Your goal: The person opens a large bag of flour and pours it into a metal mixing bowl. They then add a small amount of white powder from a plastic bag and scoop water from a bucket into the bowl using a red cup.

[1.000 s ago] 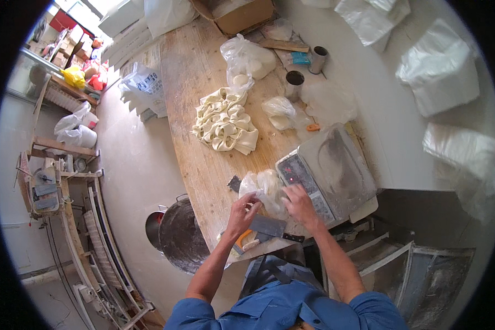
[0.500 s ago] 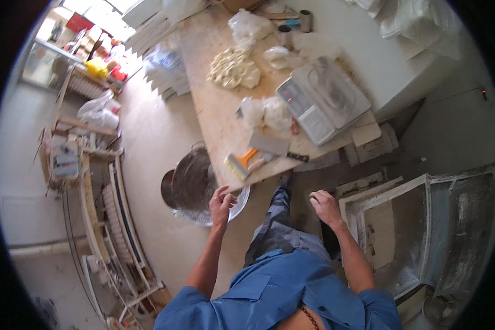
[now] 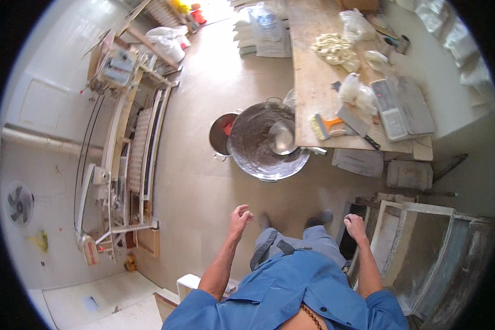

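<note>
Just above my blue shirt, my left hand (image 3: 240,219) hangs in mid-air with loosely bent fingers apart and nothing in them. At the right, my right hand (image 3: 356,226) has curled fingers; whether anything is inside is unclear. Beyond them a large metal basin (image 3: 253,159) stands beside a pot (image 3: 220,143). The wooden table (image 3: 313,82) bears a heap of pale dough pieces (image 3: 335,49), plastic bags (image 3: 357,93), a cleaver (image 3: 352,121), an orange-handled scraper (image 3: 324,126) and a metal scale (image 3: 401,107).
Long machine frames (image 3: 146,143) line the left wall, with a fan (image 3: 19,203). Grimy framed racks (image 3: 418,242) stand at my right. White stacks (image 3: 247,38) are beside the table's far end, and boxes (image 3: 357,162) lie beneath it.
My hands have left the plastic bag on the table and dropped toward my body. I have stepped back and turned, so the table now sits farther away at the upper right.
</note>
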`<state>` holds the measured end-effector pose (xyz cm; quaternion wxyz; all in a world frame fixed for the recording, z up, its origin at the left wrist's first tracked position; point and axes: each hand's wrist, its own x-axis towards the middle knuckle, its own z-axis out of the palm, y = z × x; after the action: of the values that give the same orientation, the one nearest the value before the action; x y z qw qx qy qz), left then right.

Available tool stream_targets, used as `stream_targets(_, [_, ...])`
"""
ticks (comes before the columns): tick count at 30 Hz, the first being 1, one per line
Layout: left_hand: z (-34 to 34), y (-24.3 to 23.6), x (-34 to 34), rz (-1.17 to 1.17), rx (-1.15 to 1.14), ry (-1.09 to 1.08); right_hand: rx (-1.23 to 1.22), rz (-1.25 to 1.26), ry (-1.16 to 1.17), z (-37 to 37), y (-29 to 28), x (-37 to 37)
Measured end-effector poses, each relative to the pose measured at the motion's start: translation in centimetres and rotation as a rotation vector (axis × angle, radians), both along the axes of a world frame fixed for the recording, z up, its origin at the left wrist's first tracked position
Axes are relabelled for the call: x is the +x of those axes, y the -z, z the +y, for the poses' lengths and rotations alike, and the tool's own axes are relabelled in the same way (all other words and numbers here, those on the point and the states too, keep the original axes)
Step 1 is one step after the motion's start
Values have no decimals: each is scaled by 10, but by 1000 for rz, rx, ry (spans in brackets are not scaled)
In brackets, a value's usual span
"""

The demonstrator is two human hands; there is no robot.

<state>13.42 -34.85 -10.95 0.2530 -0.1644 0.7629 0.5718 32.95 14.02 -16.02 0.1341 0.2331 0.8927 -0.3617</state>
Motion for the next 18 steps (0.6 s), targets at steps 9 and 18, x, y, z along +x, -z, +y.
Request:
stream_targets(9, [-349,57,151,-372,-9,-635,-88,54,-132,-174,31,-87])
stream_targets(18, [-502,58,135,-246,114,-950,-109,-136,-387,-324,91,-106])
